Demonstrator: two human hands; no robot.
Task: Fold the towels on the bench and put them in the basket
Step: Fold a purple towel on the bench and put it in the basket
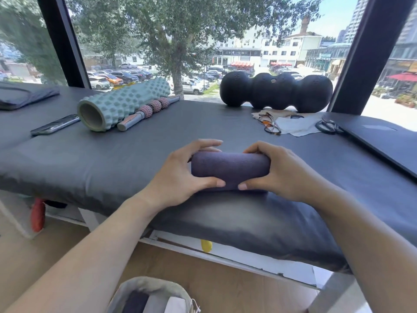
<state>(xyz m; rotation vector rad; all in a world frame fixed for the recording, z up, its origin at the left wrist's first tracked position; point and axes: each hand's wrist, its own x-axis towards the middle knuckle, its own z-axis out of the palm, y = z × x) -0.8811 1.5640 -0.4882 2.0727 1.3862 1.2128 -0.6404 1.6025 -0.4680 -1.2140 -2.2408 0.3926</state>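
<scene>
Currently both hands, left hand [180,175] and right hand [276,171], grip the rolled purple towel [230,170] on the desk [203,125]; soft, light, likely to unroll, hold both ends; basket [144,290] at 7 o'clock.

No legible text, label, brand or number. Shopfront signs [325,55] across the street, seen through the window, carry characters too small and blurred to read. Small round mark on the black roller [273,81]: unreadable.
</scene>
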